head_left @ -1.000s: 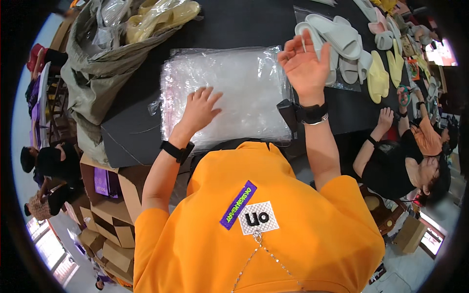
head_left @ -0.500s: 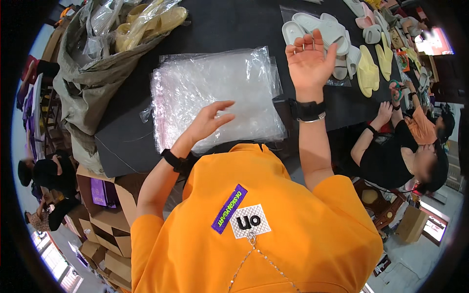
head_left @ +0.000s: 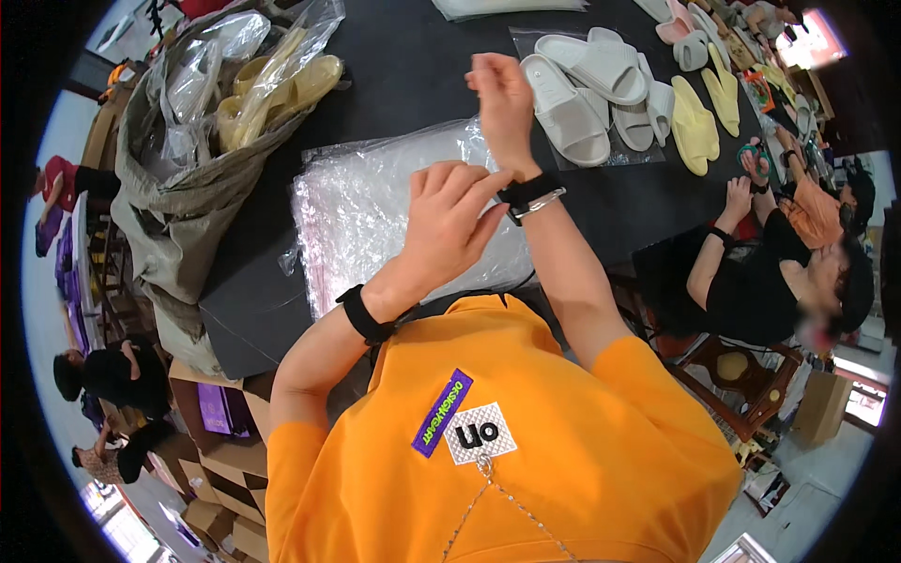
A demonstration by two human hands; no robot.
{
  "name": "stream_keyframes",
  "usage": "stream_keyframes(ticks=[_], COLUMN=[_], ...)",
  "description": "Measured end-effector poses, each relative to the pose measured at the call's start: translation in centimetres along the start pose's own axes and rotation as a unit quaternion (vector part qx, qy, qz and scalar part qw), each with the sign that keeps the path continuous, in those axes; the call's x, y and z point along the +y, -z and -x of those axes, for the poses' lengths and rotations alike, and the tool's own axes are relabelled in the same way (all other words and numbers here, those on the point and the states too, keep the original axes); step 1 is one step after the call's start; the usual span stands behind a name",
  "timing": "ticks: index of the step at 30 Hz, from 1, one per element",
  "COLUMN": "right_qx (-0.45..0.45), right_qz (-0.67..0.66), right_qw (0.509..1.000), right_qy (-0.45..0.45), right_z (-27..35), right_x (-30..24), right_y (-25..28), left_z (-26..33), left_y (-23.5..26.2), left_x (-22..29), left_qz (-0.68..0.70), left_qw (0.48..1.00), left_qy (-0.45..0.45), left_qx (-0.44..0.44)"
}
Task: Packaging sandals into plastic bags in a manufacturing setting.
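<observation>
My left hand (head_left: 452, 223) reaches across over the stack of clear plastic bags (head_left: 361, 202). Its thumb and index finger close on the black wristband (head_left: 516, 192) of my right wrist, next to a silver bracelet (head_left: 544, 200). My right hand (head_left: 504, 98) is raised above the table, turned sideways with its fingers curled in, and nothing shows in it. Just right of it lie pale grey slide sandals (head_left: 568, 113) on a clear bag. Another black band (head_left: 366, 314) is around my left wrist.
At the left stands a grey-green woven sack (head_left: 188, 188) holding bagged yellowish slippers (head_left: 310, 84). Yellow slides (head_left: 694, 127) lie on the black table (head_left: 394, 56) toward the right. More clear bags (head_left: 507, 7) sit at the far edge. A co-worker (head_left: 751, 291) sits at right; cardboard boxes (head_left: 221, 469) stand lower left.
My right hand has swung left and turned from an open palm to curled fingers. My left hand has moved right and taken hold of the band on my right wrist.
</observation>
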State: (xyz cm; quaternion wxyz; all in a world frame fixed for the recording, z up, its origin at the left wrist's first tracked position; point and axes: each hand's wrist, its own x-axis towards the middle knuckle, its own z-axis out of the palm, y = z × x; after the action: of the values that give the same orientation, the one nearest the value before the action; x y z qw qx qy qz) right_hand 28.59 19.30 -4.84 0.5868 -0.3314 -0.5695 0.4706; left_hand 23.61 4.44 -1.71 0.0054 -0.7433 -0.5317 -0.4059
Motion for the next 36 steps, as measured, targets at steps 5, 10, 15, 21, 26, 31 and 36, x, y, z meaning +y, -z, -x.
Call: stream_keyframes(ticks=[5, 10, 15, 21, 26, 31, 36], right_qx=[-0.047, -0.102, -0.156, -0.195, -0.169, -0.044, 0.071], right_qz=[0.267, 0.45, 0.533, 0.601, 0.559, -0.134, -0.524], right_qw=[0.951, 0.873, 0.82, 0.764, 0.806, 0.937, 0.739], right_qy=[0.149, 0.161, 0.138, 0.13, 0.094, -0.32, -0.418], right_z=[0.0, 0.1, 0.3, 1.1, 1.4, -0.4, -0.3], right_x=[0.9, 2.0, 3.1, 3.4, 3.3, 2.6, 2.1], right_y=[-1.3, -1.8, -2.1, -2.4, -2.7, -3.0, -2.8], left_z=[-0.4, -0.1, -0.1, -0.1, -0.1, 0.4, 0.6], left_y=[-2.0, -1.9, -2.5, -3.6, -3.5, -2.8, -2.1], left_x=[0.8, 1.0, 1.5, 1.1, 2.1, 2.8, 3.4], left_qz=[-0.026, -0.119, -0.121, -0.002, 0.022, 0.008, 0.0], left_qw=[0.999, 0.993, 0.992, 0.998, 0.999, 0.999, 1.0], left_qy=[0.022, -0.017, 0.025, 0.056, 0.045, 0.035, 0.019], left_qx=[-0.017, 0.003, -0.028, -0.033, -0.017, -0.008, -0.013])
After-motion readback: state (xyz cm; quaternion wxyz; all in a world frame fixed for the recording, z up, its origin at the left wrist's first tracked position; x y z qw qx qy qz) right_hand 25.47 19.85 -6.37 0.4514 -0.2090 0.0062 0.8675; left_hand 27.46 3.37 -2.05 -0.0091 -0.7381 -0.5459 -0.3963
